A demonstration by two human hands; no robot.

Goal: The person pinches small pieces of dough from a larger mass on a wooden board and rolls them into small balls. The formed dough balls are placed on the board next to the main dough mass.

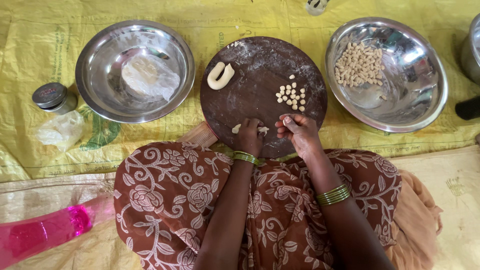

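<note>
At the lower middle of the frame, on the near edge of a round dark wooden board (260, 75) dusted with flour, the left hand (248, 136) rests with its fingers curled down over a thin strip of pale dough (262, 130); the grip is pressed together on the strip, whose ends show on either side of the fingers, one stub to the left and one to the right. Just to the right, the right hand (298, 132) hovers at the board's edge with fingers bent and fingertips drawn together close to the right end of the strip; whether they pinch a bit of dough cannot be told. Above the right hand, toward the right middle of the board, lies a small cluster of cut dough pieces (291, 96), near but apart from both hands. At the board's upper left lies a curved dough roll (220, 76), well apart from the hands. To the right of the board a steel bowl (430, 90) holds a heap of the same little pieces (359, 64). To the left another steel bowl (95, 60) holds a lump wrapped in clear plastic (149, 76). At the far left sit a small lidded tin (52, 96) and a crumpled plastic bag (62, 129), all on a yellow sheet (30, 45) spread over the floor
</note>
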